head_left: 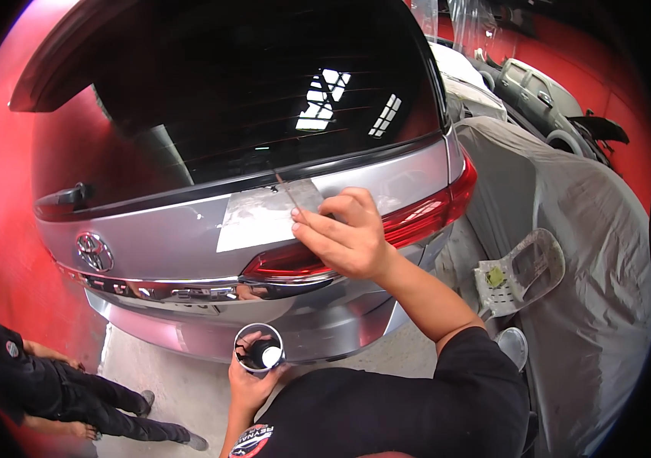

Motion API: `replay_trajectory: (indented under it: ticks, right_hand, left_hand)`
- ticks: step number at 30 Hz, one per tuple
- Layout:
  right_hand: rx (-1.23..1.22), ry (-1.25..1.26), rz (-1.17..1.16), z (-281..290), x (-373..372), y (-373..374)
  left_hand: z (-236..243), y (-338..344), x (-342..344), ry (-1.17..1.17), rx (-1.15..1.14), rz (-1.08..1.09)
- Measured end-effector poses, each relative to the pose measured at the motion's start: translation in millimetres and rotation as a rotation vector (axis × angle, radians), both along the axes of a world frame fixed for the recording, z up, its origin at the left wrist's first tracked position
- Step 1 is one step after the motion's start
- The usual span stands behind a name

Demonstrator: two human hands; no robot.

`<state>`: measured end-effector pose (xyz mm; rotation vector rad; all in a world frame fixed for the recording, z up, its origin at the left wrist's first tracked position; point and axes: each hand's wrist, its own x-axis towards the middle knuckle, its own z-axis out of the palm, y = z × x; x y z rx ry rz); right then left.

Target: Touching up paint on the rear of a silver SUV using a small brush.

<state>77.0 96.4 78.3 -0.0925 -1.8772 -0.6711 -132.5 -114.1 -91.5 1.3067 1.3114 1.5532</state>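
My right hand (348, 233) pinches a thin brown stick (289, 191) between thumb and fingers. The far tip of the stick reaches the lower edge of the rear window, close to a small dark mark on a pale rectangular patch or sheet (253, 221); which of the two it is, I cannot tell. This patch lies on the silver tailgate (157, 237), left of and above the red tail light (432, 210). Lower down, my left hand (249, 388) is wrapped round a cup (260, 348) with a dark inside and a bright white spot in it.
Another person (35, 374) in dark clothes stands at the lower left. To the right are a worn chair (520, 278) with a greenish thing on its seat, and a large form under a grey cover (570, 229). A grey vehicle (531, 95) stands farther back by a red wall.
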Motion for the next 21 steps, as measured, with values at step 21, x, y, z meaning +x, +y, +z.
replay_trajectory:
  ticks: [21]
  right_hand:
    - [-0.805, -0.059, 0.820, -59.4, 33.7, -103.5]
  left_hand:
    - [11.1, 19.3, 33.6, 0.037, 0.070, -0.019]
